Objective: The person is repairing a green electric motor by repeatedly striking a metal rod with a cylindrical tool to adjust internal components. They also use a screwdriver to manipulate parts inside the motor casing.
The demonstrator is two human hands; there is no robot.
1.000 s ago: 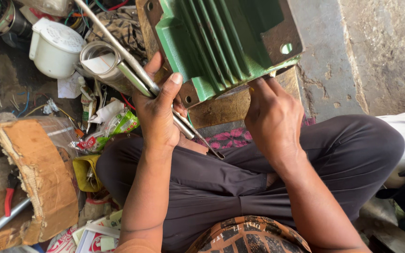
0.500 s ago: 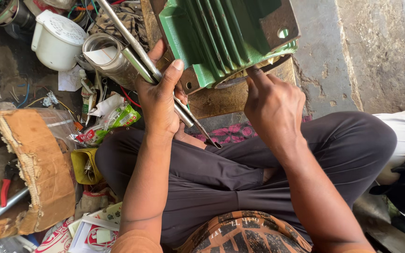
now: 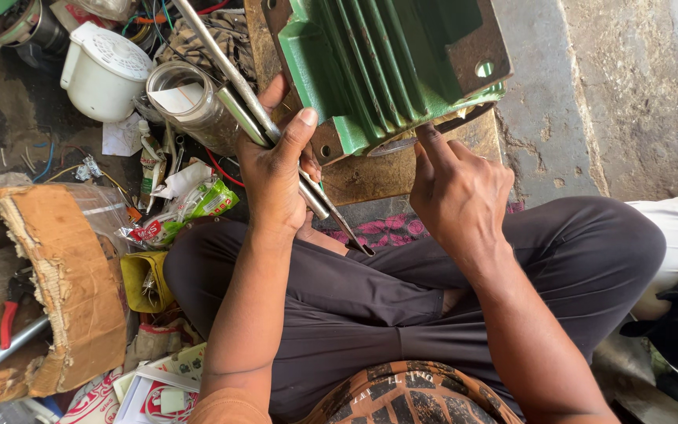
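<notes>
A green finned metal motor housing [image 3: 386,71] rests on a wooden block [image 3: 370,177] in front of my crossed legs. My left hand [image 3: 276,169] grips a long grey metal rod [image 3: 229,78] together with a screwdriver whose tip sticks out toward my lap; its thumb presses on the housing's near corner. My right hand [image 3: 457,196] reaches under the housing's near edge, fingertips touching a round metal part there, holding nothing that I can see.
A torn cardboard box [image 3: 49,290] sits at left with a pipe and red-handled tool. Behind it lie a white plastic jug [image 3: 103,71], a metal can [image 3: 186,98], wrappers and wires. Bare concrete floor [image 3: 614,94] is at right. Another person's clothing shows at the right edge.
The view has shifted slightly. My right hand's fingers slid further under the housing's edge. My left hand keeps its grip on the rod and screwdriver.
</notes>
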